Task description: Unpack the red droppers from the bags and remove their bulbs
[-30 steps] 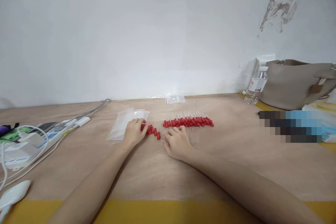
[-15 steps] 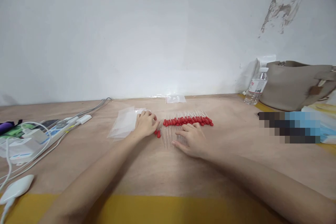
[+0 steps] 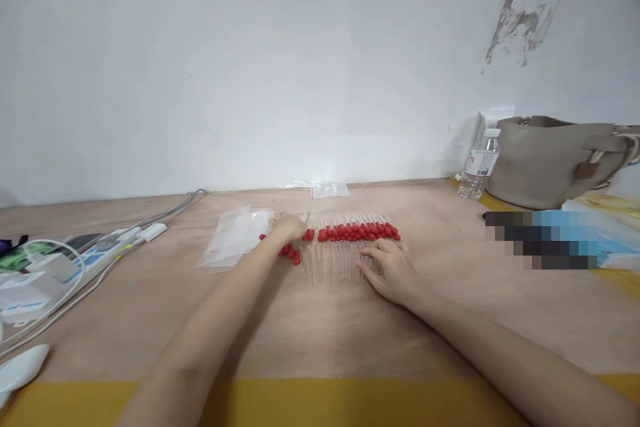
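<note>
Red-bulbed tubes (image 3: pixel 357 232) are lined up on the worktop (image 3: pixel 325 337) behind clear tubes (image 3: pixel 334 262), whose right end is overlapped by the loosely opened right hand (image 3: pixel 394 268); whether anything is held by the left hand (image 3: pixel 287 226) cannot be told.

Left of red bulb row (image 3: pixel 360 232): left hand (image 3: pixel 288 225) blurred, fingertips unclear; loose bulbs (image 3: pixel 297 258) partly behind wrist. Right of row: handbag (image 3: pixel 545 161) cut by edge; patch (image 3: pixel 540 240) pixelated.
</note>
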{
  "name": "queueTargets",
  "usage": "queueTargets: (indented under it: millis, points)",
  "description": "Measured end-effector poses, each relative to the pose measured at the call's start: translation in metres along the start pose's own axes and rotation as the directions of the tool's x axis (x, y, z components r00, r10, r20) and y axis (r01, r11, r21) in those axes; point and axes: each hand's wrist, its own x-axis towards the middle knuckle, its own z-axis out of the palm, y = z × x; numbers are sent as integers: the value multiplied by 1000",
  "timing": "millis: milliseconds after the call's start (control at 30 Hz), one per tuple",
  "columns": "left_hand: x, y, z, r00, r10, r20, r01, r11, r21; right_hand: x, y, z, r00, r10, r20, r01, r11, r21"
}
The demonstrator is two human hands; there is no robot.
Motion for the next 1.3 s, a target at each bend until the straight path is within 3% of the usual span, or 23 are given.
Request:
queueTargets:
  millis: [67,167,267,400,533,733,867,1133,1300]
  points:
    - [-14,-3,-12,999,-10,-36,11,999,35,0,1,1,1000,-17,-24,18,1000,22]
    - [-48,-8,-21,994,100,-54,-98,995,34,0,2,3,995,-60,-75,66,995,81]
    - [-85,-13,-13,919,375,-122,-382,924,-35,1,-1,3,985,-115,-132,126,989,79]
    - [-114,-14,9,829,517,-212,-549,824,-137,2,-10,1,962,-265,-57,267,964,20]
    - [-119,-8,17,795,543,-272,-600,769,-220,1,-16,5,938,-346,20,347,938,2]
    - [-118,1,14,752,591,-292,-653,729,-205,0,-22,15,944,-329,32,327,944,50]
    - [-117,6,14,714,661,-229,-695,707,-127,0,-27,15,947,-318,54,313,946,84]
    - [-120,10,-1,697,713,-77,-717,696,-41,-1,-27,9,911,-411,22,410,911,40]
    - [-123,10,-4,681,731,-43,-732,681,-13,-6,-25,4,893,-449,-17,450,893,33]
